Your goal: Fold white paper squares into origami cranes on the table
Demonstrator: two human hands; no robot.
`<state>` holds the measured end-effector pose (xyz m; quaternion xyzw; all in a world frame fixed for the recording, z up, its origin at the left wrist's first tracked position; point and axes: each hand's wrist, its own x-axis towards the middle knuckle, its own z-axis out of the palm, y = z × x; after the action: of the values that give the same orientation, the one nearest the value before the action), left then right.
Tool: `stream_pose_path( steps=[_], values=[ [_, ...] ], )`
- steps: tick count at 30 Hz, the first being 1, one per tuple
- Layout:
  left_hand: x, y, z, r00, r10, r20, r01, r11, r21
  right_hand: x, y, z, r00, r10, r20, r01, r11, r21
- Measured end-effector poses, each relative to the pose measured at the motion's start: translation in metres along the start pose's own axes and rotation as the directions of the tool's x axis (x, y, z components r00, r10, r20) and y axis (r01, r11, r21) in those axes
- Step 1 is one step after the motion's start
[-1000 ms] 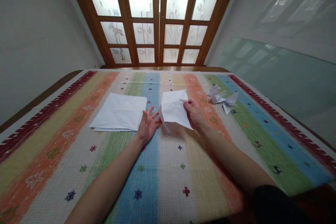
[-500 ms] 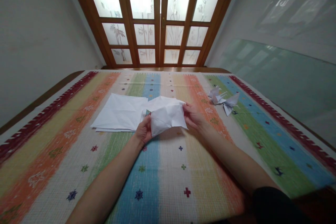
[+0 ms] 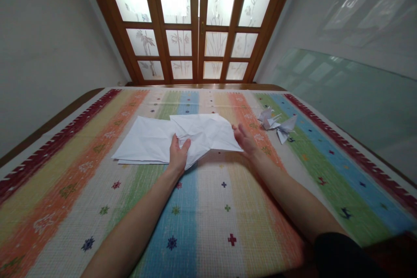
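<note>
A creased white sheet of paper (image 3: 208, 132) is spread out above the middle of the table, its right part bent downward. My left hand (image 3: 178, 155) grips its near left edge, with the thumb lying on top of the paper. At the sheet's right edge is my right hand (image 3: 245, 140); its fingers are stretched out and touch or nearly touch the paper. To the left, a small stack of white paper (image 3: 143, 139) lies flat, and the held sheet overlaps its right side.
Folded paper cranes (image 3: 282, 127) sit on the right of the striped tablecloth (image 3: 208, 217). A glass sheet (image 3: 345, 82) leans along the right wall. Wooden doors with patterned glass (image 3: 199, 52) stand beyond the table's far edge.
The sheet has been opened out from a more crumpled, folded shape and lies wider and flatter. My right hand has shifted slightly right and its fingers have loosened. My left thumb now shows on top.
</note>
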<state>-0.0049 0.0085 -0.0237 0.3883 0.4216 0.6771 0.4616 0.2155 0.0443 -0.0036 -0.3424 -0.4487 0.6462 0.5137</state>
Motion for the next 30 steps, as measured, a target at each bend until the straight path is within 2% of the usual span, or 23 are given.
stream_pose_path(
  steps=[3,5,8,10,13,15,16,18,20,24,30],
  values=[
    [0.000,0.002,-0.001,0.985,0.130,-0.114,-0.119,0.987,0.105,-0.009,-0.005,0.007,0.966,0.104,0.236,-0.141,0.980,0.143],
    [0.000,0.003,-0.003,0.962,0.207,-0.177,-0.170,0.964,0.203,-0.011,-0.001,0.013,0.962,0.087,0.258,-0.126,0.982,0.137],
    [-0.003,0.003,-0.005,0.951,0.252,-0.176,-0.193,0.935,0.299,-0.011,0.011,0.025,0.987,0.042,0.154,-0.054,0.996,0.073],
    [-0.008,0.002,-0.004,0.966,0.221,-0.134,-0.170,0.935,0.311,-0.010,0.016,0.031,0.998,0.031,0.054,-0.034,0.998,0.049],
    [-0.016,0.002,0.000,0.997,0.071,-0.006,-0.069,0.980,0.186,-0.008,0.013,0.034,0.995,-0.031,-0.092,0.040,0.994,0.098],
    [-0.019,0.006,0.002,0.988,-0.088,0.126,0.090,0.996,-0.013,-0.006,0.006,0.029,0.989,-0.073,-0.129,0.092,0.985,0.149],
    [-0.019,0.009,0.003,0.965,-0.168,0.204,0.195,0.974,-0.119,-0.005,0.002,0.024,0.990,-0.068,-0.121,0.088,0.982,0.164],
    [-0.017,0.017,0.002,0.887,-0.288,0.361,0.394,0.879,-0.268,-0.005,-0.004,0.014,0.997,-0.004,-0.079,0.017,0.987,0.158],
    [-0.013,0.025,-0.001,0.807,-0.339,0.483,0.519,0.797,-0.309,-0.005,-0.006,0.005,0.997,0.070,-0.027,-0.067,0.990,0.127],
    [-0.008,0.031,-0.010,0.700,-0.380,0.604,0.633,0.723,-0.278,-0.006,-0.002,-0.004,0.982,0.172,0.074,-0.178,0.981,0.077],
    [-0.007,0.028,-0.020,0.538,-0.441,0.718,0.756,0.629,-0.180,-0.012,-0.005,-0.007,0.965,0.218,0.144,-0.228,0.972,0.051]
  ],
)
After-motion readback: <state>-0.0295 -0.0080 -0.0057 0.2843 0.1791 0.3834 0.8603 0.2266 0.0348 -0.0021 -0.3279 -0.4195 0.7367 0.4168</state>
